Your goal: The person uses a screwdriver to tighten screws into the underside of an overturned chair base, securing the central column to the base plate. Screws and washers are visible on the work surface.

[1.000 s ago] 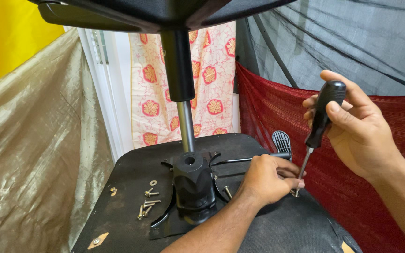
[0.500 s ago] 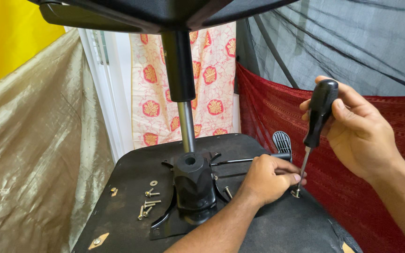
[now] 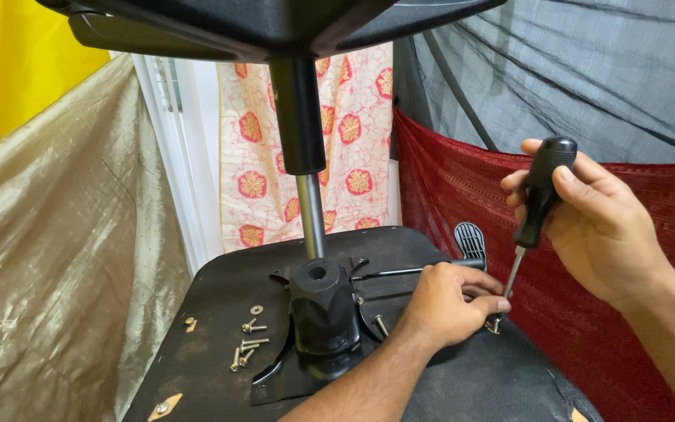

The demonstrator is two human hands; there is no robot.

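Right hand (image 3: pixel 607 227): clenched around the screwdriver (image 3: pixel 537 207), its tip right of the black hub (image 3: pixel 323 309).
Left hand (image 3: pixel 443 301): apparently pinching a screw (image 3: pixel 494 324) beneath that tip.

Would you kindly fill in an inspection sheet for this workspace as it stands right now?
Surface: black upturned chair seat, dusty, with a torn corner at the lower left.
Job's things: black-handled screwdriver, tip down on a screw near the seat's right edge; black mechanism housing on its plate; gas-lift column rising from it.
Clutter: loose screws and a washer left of the housing.
Grippers: right hand grips the screwdriver handle; left hand steadies its tip at the screw.
Cables: nothing seen.
Surroundings: gold cloth left, floral curtain behind, red cloth and dark netting right.
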